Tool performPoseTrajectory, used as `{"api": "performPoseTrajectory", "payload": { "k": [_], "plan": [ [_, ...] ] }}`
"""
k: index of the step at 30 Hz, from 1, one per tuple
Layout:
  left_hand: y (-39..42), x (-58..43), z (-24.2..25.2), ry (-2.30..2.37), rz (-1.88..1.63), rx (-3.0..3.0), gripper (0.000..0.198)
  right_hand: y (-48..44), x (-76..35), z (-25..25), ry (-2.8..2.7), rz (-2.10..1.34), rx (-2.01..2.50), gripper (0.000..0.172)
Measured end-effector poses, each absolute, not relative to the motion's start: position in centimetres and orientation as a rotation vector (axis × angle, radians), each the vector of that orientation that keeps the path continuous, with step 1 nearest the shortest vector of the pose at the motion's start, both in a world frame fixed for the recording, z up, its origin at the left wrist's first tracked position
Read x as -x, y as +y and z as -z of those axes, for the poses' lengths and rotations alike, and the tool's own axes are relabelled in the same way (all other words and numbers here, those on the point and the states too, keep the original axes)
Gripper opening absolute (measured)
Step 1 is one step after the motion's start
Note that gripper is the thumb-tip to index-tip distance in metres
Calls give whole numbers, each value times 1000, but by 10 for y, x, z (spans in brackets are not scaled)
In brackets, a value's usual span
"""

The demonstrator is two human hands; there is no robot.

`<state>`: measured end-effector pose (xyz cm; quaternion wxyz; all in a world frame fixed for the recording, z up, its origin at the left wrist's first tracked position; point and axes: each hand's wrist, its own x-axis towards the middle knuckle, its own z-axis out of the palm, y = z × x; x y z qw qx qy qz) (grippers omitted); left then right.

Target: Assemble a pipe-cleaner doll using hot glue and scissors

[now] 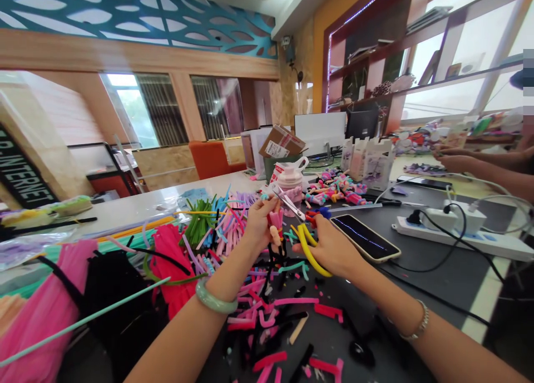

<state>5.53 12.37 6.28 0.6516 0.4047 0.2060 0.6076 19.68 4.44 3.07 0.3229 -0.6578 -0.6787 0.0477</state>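
My left hand [261,219], with a pale green bangle at its wrist, is closed around a small figure of fuzzy pipe cleaners [275,235] in peach, pink and black. In my right hand [327,244] is a pair of scissors [308,249] with yellow handles, the fingers wrapped around them. Their silver blades point up and left, close to the top of the figure. The blade tips lie partly in front of a pink lidded cup [291,177], so I cannot tell whether they touch the figure. Cut pipe cleaner pieces [267,316] litter the dark table below both hands.
Bundles of pink pipe cleaners [58,294] and green ones [200,221] lie to the left. A phone [365,237] and a white power strip [459,235] with cables are on the right. Finished-looking colourful figures [340,188] lie behind. Another person's arms [479,163] reach in at far right.
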Motion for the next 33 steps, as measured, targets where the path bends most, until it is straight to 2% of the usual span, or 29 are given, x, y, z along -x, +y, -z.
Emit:
{"api": "performPoseTrajectory", "payload": {
  "k": [6, 12, 19, 25, 33],
  "plan": [
    [121, -59, -56, 461, -1405, -969, 39, 45, -196, -29, -1793, -224, 1723, 41],
    [125, -62, -51, 466, -1477, -994, 33, 44, -195, -31, -1816, -286, 1669, 33],
    [129, -66, -42, 535, -1579, -1021, 30, 48, -194, -24, -1807, -299, 1603, 36],
    [128, -65, -37, 590, -1644, -1015, 26, 48, -193, -24, -1792, -339, 1572, 46],
    [126, -67, -31, 689, -1668, -1023, 20, 41, -187, -31, -1738, -610, 1595, 59]
  ]
}}
